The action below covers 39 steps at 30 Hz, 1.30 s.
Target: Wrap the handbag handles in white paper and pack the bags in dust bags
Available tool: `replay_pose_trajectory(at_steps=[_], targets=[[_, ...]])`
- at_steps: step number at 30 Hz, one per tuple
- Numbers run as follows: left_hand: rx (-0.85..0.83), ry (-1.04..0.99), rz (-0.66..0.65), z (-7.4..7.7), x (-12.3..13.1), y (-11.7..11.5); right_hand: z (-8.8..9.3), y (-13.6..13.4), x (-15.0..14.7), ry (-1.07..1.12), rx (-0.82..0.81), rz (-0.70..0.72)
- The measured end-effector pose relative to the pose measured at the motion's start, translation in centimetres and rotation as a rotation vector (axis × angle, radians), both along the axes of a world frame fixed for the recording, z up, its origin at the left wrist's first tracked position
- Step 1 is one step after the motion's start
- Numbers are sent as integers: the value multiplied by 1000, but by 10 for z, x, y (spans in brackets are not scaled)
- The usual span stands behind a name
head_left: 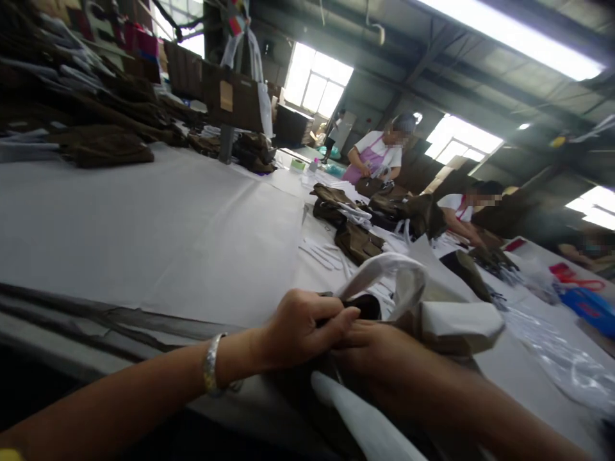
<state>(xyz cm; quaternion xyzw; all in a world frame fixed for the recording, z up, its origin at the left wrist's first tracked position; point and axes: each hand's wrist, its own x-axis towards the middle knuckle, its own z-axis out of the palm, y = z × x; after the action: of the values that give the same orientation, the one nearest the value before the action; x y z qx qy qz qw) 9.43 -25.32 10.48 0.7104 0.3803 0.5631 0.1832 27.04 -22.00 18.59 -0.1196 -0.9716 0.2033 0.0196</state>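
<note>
Near: our left hand (305,328) curls, right hand (368,349) flatter, grips unclear | we'd best guide white strap (372,269) off dark cloth (368,308)

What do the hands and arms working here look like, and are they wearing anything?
They are a person's bare hands, with no gloves. The left hand has a shiny, silver-coloured band around its wrist. The right hand is blurred and shows no band. No sleeve covers the visible forearms.

Dark fabric (369,307) at table (202,237) edge, partly hidden; pale strap (375,265) arched alongside.
</note>
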Motion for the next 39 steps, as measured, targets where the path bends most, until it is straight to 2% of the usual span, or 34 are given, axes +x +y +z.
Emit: replay_pose_trajectory(at_steps=[1, 3, 5, 6, 7, 8, 9, 11, 12, 14, 17, 20, 23, 25, 26, 27, 28, 29, 31, 33, 36, 39], targets=[[-45, 70, 27, 5, -5, 1, 17, -2, 23, 3, 68, 19], [-109, 190, 56, 20, -9, 4, 37, -11, 78, 195, 420, -294], [-91, 249, 1, 39, -4, 5, 33, -23, 134, 331, 729, -677], [-62, 254, -68, 50, 2, 5, 23, -30, 159, 333, 781, -846], [-30, 259, -155, 60, 10, 4, 8, -37, 180, 303, 757, -962], [-11, 280, -242, 69, 20, 3, -8, -44, 195, 258, 637, -1062], [-11, 324, -318, 77, 31, 2, -24, -50, 205, 211, 433, -1116], [-70, 465, -422, 86, 53, 1, -50, -63, 209, 213, -3, -1143], [-122, 542, -452, 86, 63, 2, -56, -68, 204, 244, -193, -1130], [-222, 660, -484, 81, 83, 3, -57, -78, 187, 350, -416, -1114], [-259, 742, -416, 63, 105, 7, -40, -85, 163, 502, -435, -1048], [-172, 751, -295, 47, 116, 9, -24, -86, 150, 615, -443, -879], [-89, 680, -266, 42, 115, 9, -25, -83, 145, 796, -679, -686], [-112, 581, -322, 44, 107, 9, -33, -79, 143, 946, -866, -563], [-141, 533, -350, 47, 101, 9, -38, -77, 142, 1016, -906, -513], [-172, 492, -365, 50, 95, 9, -44, -76, 142, 1079, -879, -493], [-202, 462, -355, 53, 88, 10, -49, -75, 142, 1129, -775, -514], [-219, 444, -322, 55, 80, 10, -54, -74, 143, 1177, -604, -583], [-207, 442, -223, 60, 64, 10, -65, -72, 145, 1220, -216, -807], [-157, 484, -170, 64, 50, 9, -77, -71, 145, 1146, 1, -1002], [-96, 628, -206, 69, 38, 6, -94, -70, 135, 924, -20, -1077], [-99, 839, -363, 77, 42, 6, -102, -67, 120, 794, -37, -1112]])
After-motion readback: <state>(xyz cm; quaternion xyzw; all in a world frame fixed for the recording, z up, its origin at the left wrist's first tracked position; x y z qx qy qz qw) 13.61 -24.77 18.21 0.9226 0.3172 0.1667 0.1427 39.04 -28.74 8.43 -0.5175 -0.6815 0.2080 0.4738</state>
